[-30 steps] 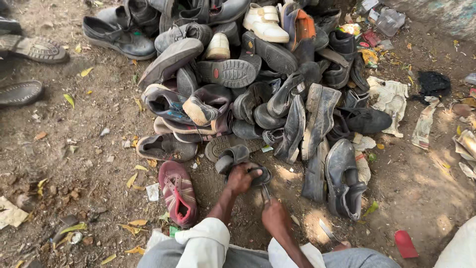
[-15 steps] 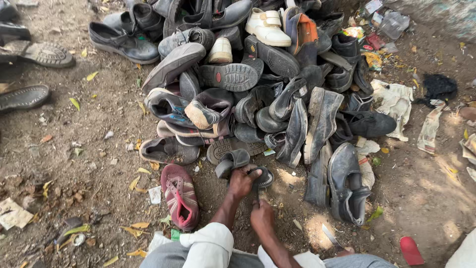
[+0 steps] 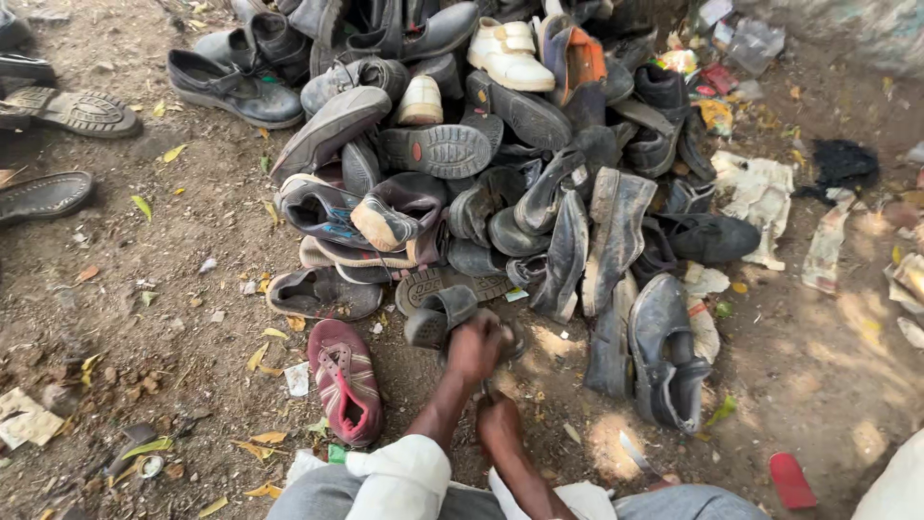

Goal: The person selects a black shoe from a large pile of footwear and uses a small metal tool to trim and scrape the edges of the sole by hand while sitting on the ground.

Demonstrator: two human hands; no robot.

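Observation:
I sit on the dirt in front of a pile of worn shoes (image 3: 539,193). My left hand (image 3: 475,349), reaching out of a white sleeve, grips a dark sandal (image 3: 439,318) at the near edge of the pile. My right hand (image 3: 500,424) is just below it, closer to my body, with its fingers curled shut. A thin dark thing seems to run from that fist up to the sandal, but it is too small to tell what it is. A red and pink sandal (image 3: 345,380) lies left of my arms.
Grey shoes (image 3: 664,356) lie to the right of my hands. Loose soles (image 3: 67,111) rest at the far left. Rags and paper scraps (image 3: 760,193) litter the right side, and a red scrap (image 3: 791,480) and a small blade-like piece (image 3: 633,453) lie near my right knee.
The view has closed in on the pile. My left hand stays on the dark sandal, while my right hand has shifted slightly left, beneath the left hand.

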